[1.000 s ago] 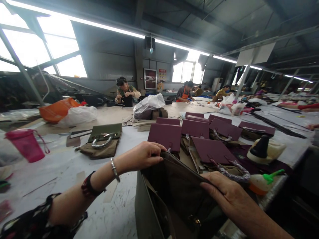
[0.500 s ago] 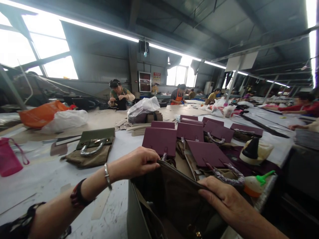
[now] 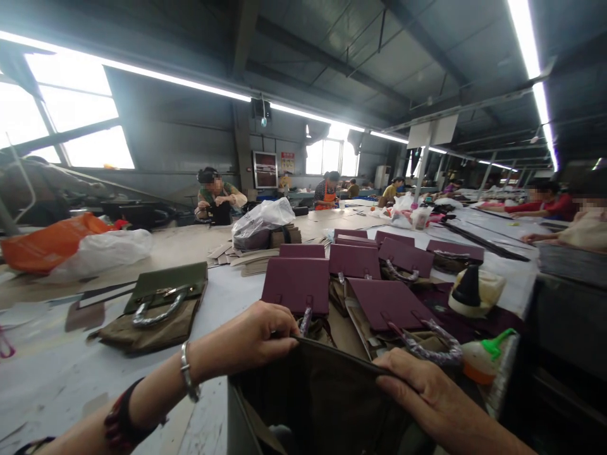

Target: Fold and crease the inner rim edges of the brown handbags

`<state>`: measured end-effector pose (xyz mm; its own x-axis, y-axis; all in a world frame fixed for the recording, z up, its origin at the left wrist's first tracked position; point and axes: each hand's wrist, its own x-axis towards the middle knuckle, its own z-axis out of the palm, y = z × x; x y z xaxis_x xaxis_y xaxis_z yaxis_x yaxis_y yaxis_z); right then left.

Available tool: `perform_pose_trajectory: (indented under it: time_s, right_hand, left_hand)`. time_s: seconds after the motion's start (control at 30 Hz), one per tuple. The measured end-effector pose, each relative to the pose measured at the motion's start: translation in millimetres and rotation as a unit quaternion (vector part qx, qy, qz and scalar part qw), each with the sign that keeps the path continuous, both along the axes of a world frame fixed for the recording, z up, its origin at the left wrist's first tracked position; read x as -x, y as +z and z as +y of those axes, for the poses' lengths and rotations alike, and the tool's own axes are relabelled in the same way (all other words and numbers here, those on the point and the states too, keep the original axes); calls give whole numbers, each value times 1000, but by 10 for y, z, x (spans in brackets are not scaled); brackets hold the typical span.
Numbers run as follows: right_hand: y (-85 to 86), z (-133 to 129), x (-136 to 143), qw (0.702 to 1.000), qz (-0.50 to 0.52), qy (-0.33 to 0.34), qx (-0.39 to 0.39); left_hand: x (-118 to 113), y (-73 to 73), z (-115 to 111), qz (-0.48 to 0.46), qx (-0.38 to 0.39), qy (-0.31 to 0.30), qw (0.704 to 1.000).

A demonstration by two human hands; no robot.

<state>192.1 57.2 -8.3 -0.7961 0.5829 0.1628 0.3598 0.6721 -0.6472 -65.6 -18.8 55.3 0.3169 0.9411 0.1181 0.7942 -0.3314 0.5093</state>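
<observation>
A dark olive handbag point(image 3: 327, 392) stands mouth-up at the bottom of the head view, its lining showing inside. My left hand point(image 3: 258, 335) pinches the far rim near its left corner. Further right along that same rim, my right hand point(image 3: 417, 382) grips the edge with the thumb on the inner side. Just beyond the rim lie several purple handbags point(image 3: 296, 277), their handles wrapped in clear plastic. To the left rests a green and brown handbag point(image 3: 164, 303) with one wrapped handle. The lower part of the held bag is cut off by the frame.
A bottle with a green nozzle point(image 3: 484, 360) and a cream container with a black cone point(image 3: 472, 292) stand at right, near the table edge. Plastic-wrapped goods point(image 3: 263, 224) and an orange bag point(image 3: 54, 243) lie farther back. Several co-workers sit around the table.
The view has turned to the right and tilted up a little, so the held bag sits lower in frame. Both hands keep their grip on its rim.
</observation>
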Motion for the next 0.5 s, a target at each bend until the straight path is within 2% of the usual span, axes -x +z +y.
perform_pose_trajectory:
  time_s: [0.23, 0.5]
  right_hand:
    - [58, 32, 2, 1000, 2, 1, 16]
    - [41, 90, -5, 996, 26, 22, 83]
  left_hand:
    - [19, -80, 49, 10, 1, 26, 1000]
    - [65, -126, 69, 3, 21, 41, 999]
